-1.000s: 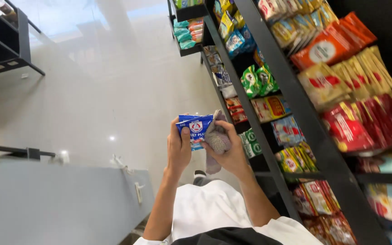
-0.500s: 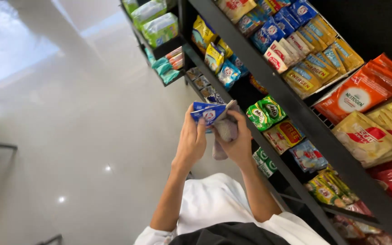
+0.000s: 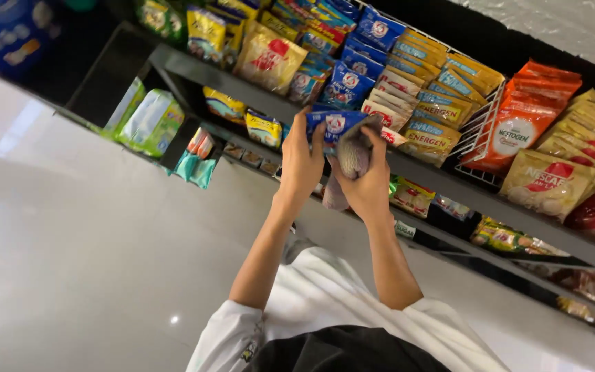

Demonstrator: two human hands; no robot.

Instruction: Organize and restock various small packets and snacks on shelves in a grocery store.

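My left hand (image 3: 301, 162) grips a blue and white packet (image 3: 333, 125) by its left side, held up in front of the shelf edge. My right hand (image 3: 370, 180) holds the packet's right side together with a grey cloth (image 3: 351, 160) bunched against its palm. Both arms are raised toward the black shelf (image 3: 442, 180), just below a row of similar blue packets (image 3: 347, 84).
The black shelving carries yellow packets (image 3: 270, 58), striped sachets (image 3: 442, 93) in a white wire rack (image 3: 480, 127), orange bags (image 3: 528, 120) and tan pouches (image 3: 549, 180). Green and white packs (image 3: 147, 118) stand at the shelf's left end. A glossy white floor (image 3: 70, 241) lies on the left.
The view has swung toward the upper shelves. Both hands have lifted the blue packet and the cloth higher, up to the shelf with the blue packets.
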